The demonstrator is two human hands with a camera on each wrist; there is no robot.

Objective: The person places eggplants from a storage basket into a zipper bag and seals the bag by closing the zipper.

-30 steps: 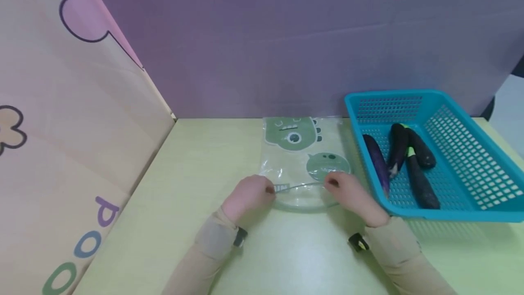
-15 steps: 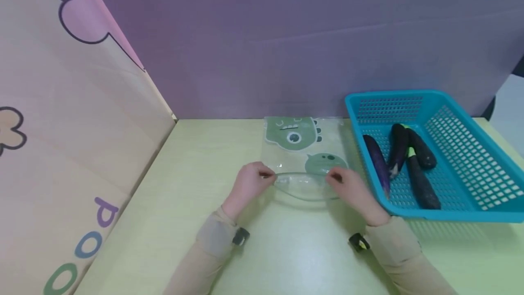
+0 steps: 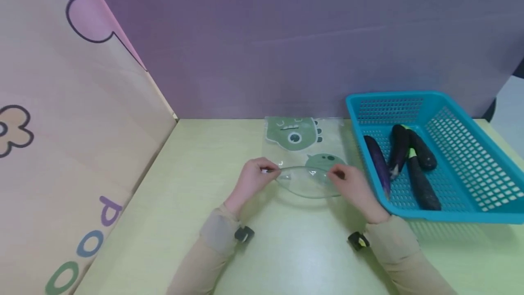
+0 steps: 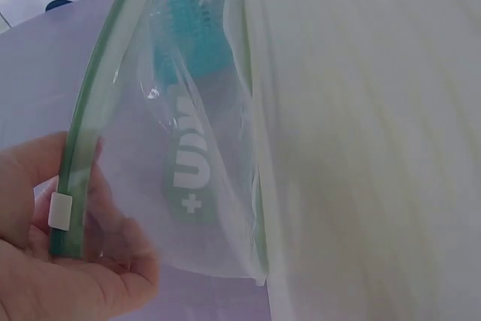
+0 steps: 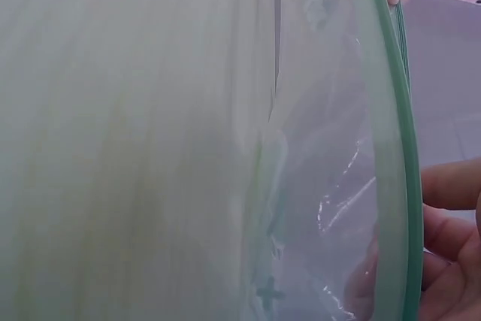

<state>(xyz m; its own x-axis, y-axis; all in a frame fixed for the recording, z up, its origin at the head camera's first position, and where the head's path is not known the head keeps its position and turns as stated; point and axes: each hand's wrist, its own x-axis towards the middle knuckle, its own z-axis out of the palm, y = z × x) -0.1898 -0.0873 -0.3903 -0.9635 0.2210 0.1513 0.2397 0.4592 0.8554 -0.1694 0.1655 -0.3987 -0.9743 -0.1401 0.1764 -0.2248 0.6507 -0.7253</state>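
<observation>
A clear plastic slider zip bag (image 3: 295, 140) with green dinosaur prints lies on the table, its mouth toward me and lifted. That mouth gapes in a narrow oval between my hands. My left hand (image 3: 254, 181) pinches its left end; the left wrist view has the white slider (image 4: 60, 211) between thumb and fingers at the end of the green zip strip (image 4: 92, 95). At the right side of the mouth, my right hand (image 3: 353, 188) pinches the rim. Part of the right fingers shows through the clear film in the right wrist view.
A blue plastic basket (image 3: 458, 216) stands at the right, close to my right hand. Several dark purple eggplants (image 3: 423, 185) lie in it. A purple partition (image 3: 262, 49) rises behind the table (image 3: 204, 158), and a printed panel (image 3: 82, 117) borders its left.
Both hands have lifted the bag's mouth, the left hand moving farther up and away from me. The two rims have spread from a thin line into an oval gap.
</observation>
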